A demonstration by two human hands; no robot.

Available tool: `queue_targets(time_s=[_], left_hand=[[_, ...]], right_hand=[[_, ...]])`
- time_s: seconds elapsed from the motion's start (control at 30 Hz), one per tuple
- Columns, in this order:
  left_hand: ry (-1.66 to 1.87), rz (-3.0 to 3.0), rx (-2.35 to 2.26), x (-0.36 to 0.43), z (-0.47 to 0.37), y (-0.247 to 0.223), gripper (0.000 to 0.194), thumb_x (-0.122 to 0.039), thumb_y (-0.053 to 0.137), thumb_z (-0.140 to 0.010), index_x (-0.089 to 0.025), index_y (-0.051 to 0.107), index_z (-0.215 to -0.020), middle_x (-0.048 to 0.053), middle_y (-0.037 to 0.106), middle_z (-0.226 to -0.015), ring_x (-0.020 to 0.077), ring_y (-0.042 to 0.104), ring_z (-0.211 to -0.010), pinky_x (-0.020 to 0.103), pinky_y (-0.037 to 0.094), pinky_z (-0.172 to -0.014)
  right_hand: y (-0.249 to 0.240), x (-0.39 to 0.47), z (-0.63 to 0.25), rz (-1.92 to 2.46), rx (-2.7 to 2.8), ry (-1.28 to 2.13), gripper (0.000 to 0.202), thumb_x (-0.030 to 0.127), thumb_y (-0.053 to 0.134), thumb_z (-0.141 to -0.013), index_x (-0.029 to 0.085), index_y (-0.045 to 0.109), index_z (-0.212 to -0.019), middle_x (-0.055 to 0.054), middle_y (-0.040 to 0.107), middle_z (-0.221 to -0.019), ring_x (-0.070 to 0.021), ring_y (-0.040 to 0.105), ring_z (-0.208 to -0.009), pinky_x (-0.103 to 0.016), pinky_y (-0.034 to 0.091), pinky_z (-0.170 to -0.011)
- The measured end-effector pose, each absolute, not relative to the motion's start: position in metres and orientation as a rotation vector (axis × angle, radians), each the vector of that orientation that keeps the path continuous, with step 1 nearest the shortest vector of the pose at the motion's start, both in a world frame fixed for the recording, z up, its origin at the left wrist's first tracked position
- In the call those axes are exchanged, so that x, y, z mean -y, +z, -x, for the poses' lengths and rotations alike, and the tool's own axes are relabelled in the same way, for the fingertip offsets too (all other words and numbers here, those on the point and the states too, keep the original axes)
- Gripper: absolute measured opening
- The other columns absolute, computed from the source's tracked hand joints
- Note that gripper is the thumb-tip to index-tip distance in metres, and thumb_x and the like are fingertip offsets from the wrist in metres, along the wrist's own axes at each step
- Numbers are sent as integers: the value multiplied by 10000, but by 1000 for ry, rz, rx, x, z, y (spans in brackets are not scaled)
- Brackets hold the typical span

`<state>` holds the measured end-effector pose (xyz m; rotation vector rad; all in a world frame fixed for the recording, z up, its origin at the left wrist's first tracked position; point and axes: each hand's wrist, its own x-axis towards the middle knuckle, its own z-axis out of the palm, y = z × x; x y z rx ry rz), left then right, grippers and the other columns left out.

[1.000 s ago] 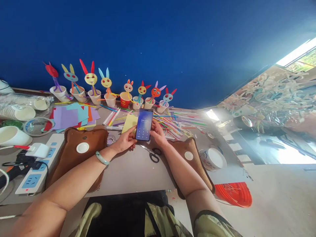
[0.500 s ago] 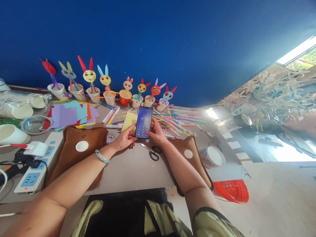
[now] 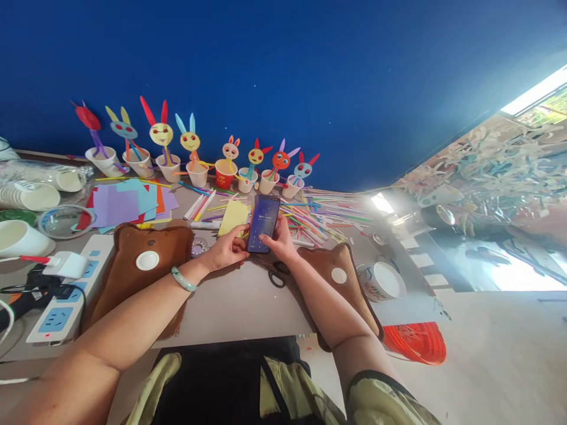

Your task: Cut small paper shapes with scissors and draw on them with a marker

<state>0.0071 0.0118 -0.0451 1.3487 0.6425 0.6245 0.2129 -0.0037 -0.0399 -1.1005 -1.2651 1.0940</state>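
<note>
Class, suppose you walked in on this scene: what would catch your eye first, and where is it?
A row of paper bunnies in cups lines the table's far edge against the blue wall. At centre, the left hand and right hand hold a lit smartphone, beside scattered colourful straws.

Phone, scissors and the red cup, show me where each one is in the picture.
phone [image 3: 263, 224], head view, middle of its lit screen.
scissors [image 3: 277, 278], head view, the black handle loop below the right wrist.
red cup [image 3: 225, 175], head view, front wall of the cup in the row.
</note>
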Motion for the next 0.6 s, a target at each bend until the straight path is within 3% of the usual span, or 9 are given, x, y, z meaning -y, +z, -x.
queue_targets(time_s=[0.27, 0.47, 0.6], left_hand=[[631, -1445, -626, -13, -6, -45, 727, -174, 723, -718, -185, 360, -1347, -59, 616, -708, 115, 641, -543, 215, 509, -546], [649, -1425, -570, -11, -5, -43, 739, -224, 769, -706, -191, 367, -1325, -63, 613, -707, 112, 639, -564, 214, 504, -563], [564, -1390, -498, -9, -4, -38, 797, -311, 817, -693, -196, 340, -1321, -65, 620, -667, 124, 641, -550, 198, 475, -526]], right_hand=[[-38, 5, -207, 1183, 1286, 1071, 812, 467, 883, -601, 248, 371, -1191, -53, 658, -1056, -219, 674, -926, -388, 560, -852], [-24, 11, -196, 1291, 1204, 990, 690, 431, 870, -611, 252, 433, -1114, -21, 666, -995, -202, 653, -910, -351, 545, -819], [-12, 27, -194, 1197, 1011, 1202, 532, 395, 789, -684, 273, 459, -1084, 28, 683, -908, -178, 658, -795, -321, 556, -710]])
